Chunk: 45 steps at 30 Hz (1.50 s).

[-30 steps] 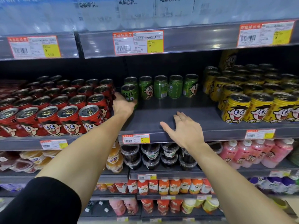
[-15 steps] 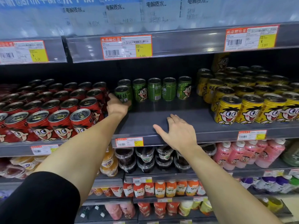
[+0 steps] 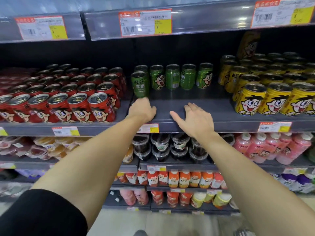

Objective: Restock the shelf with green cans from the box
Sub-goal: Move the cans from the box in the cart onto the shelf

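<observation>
Several green cans (image 3: 172, 76) stand in a row at the back of the grey shelf (image 3: 196, 106). One more green can (image 3: 140, 84) stands in front of them at the left, upright on the shelf. My left hand (image 3: 141, 109) hovers just below and in front of that can, fingers loosely curled, holding nothing. My right hand (image 3: 193, 119) rests flat on the shelf's front part, fingers spread. No box is in view.
Red cans (image 3: 68, 97) fill the shelf to the left, yellow cans (image 3: 265, 92) to the right. Bare shelf surface lies between them in front of the green row. Cups (image 3: 162, 147), pink bottles (image 3: 269, 147) and orange bottles sit on the lower shelves.
My left hand has let go of the front green can and drawn back toward the shelf edge. The right hand stays on the shelf. The camera has shifted.
</observation>
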{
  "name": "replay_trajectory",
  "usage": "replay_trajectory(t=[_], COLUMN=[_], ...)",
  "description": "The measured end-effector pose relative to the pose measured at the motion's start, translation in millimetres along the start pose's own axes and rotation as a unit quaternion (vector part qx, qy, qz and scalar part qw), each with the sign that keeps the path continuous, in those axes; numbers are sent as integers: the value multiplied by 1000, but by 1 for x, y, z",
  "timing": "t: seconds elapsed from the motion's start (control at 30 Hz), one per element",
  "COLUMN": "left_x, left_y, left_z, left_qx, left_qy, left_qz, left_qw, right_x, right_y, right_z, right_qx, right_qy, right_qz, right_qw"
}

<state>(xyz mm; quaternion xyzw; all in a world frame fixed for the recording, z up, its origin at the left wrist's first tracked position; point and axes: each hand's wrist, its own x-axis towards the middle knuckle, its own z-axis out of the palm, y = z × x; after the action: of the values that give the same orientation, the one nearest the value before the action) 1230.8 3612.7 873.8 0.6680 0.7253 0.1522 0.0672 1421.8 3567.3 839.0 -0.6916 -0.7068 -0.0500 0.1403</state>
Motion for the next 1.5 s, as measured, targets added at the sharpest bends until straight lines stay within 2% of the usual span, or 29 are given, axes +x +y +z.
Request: replay_trajectory(t=[0.13, 0.27, 0.37, 0.5, 0.73, 0.87, 1.0, 1.2, 1.33, 1.5], left_x=[-31, -59, -87, -121, -220, -280, -342, -419, -454, -489], left_y=[14, 23, 24, 14, -20, -44, -54, -44, -27, 8], left_z=[6, 10, 20, 25, 35, 47, 71, 94, 105, 114], left_qx=[38, 38, 100, 105, 153, 209, 195, 183, 179, 181], left_qy=[-12, -3, 11, -29, -49, -89, -128, -177, -207, -204], left_qz=[65, 73, 116, 154, 200, 232, 233, 260, 289, 328], left_qw=[997, 997, 988, 982, 966, 946, 944, 932, 917, 904], right_x=[1, -6, -31, -75, -182, -253, -333, -424, -469, -510], right_y=[-1, -8, -19, -25, -32, -33, -25, 10, 34, 57], right_z=[1, -9, -8, -6, 8, 17, 24, 17, 6, -6], right_qx=[-2, -2, -34, 10, 48, 59, 50, 27, 26, 20], right_qy=[-10, -30, -12, -25, -125, -174, -198, -284, -306, -298], right_qz=[-1, -9, -24, -29, -3, 15, 27, 75, 125, 169], right_qw=[1000, 1000, 999, 999, 991, 983, 979, 956, 944, 939])
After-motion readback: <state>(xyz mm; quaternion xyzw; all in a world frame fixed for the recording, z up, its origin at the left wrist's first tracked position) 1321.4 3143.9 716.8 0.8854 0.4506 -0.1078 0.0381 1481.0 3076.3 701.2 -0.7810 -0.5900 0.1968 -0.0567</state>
